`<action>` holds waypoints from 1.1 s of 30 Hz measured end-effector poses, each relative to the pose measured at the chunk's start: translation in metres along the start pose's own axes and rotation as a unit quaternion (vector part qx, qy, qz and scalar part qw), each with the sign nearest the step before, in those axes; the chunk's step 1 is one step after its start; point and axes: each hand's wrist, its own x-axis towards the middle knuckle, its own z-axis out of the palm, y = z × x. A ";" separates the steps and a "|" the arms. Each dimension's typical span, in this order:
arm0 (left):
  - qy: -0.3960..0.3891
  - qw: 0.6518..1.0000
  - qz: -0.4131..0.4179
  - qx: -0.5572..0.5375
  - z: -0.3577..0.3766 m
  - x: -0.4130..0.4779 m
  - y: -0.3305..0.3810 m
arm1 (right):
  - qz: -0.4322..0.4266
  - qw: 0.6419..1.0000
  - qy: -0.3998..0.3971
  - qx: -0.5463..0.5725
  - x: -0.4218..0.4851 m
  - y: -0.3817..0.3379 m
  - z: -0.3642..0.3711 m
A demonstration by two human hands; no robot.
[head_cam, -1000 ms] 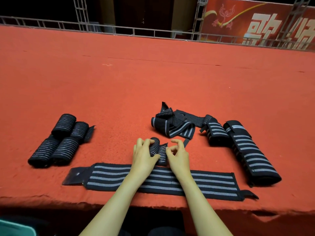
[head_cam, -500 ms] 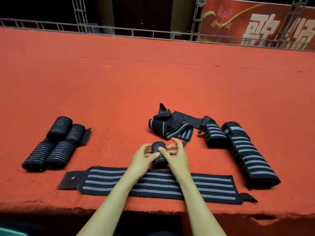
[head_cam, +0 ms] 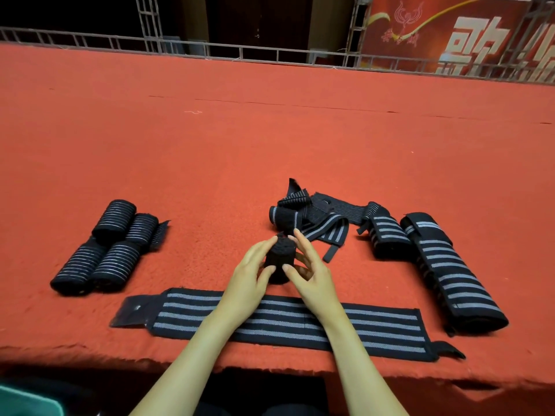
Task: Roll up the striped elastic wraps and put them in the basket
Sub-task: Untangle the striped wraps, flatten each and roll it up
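One flat striped wrap [head_cam: 282,321] lies unrolled along the near edge of the red carpeted table [head_cam: 270,139], under both forearms. Just beyond it, left hand [head_cam: 250,277] and right hand [head_cam: 312,273] pinch a small rolled wrap [head_cam: 279,259] upright between their fingertips. Four finished rolls [head_cam: 105,250] sit well left; a loose heap [head_cam: 309,219] lies behind, long wraps [head_cam: 450,271] to the right.
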 end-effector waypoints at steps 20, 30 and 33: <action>-0.058 0.996 -0.062 -0.038 -0.012 -0.007 0.004 | -0.021 0.993 -0.041 -0.106 -0.006 -0.010 0.009; 0.002 0.979 -0.153 -0.134 -0.032 -0.022 -0.006 | 0.056 0.991 -0.097 -0.069 -0.005 -0.024 0.017; 0.024 0.981 -0.166 -0.097 -0.050 -0.026 -0.013 | 0.095 0.989 -0.111 -0.029 0.006 -0.039 0.040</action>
